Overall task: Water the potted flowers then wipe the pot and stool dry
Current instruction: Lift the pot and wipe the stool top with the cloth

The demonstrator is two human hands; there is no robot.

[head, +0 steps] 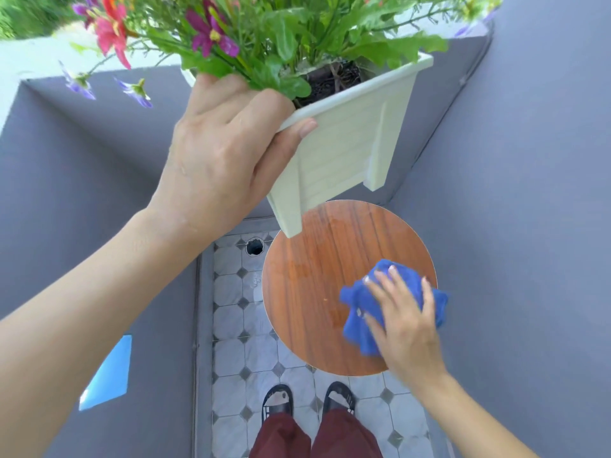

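My left hand [224, 153] grips the rim of a white square pot [344, 153] and holds it tilted in the air above the stool. The pot carries green leaves with pink, magenta and purple flowers [211, 34]. Below it is the round wooden stool top [317, 292], with faint wet marks on its surface. My right hand [405, 322] presses a crumpled blue cloth [360, 312] flat on the right side of the stool top, fingers spread over it.
Grey walls [529, 226] close in on the left and right of a narrow tiled floor [238, 325]. A round drain hole [254, 246] lies in the floor behind the stool. My feet in black sandals [277, 401] stand just in front of the stool.
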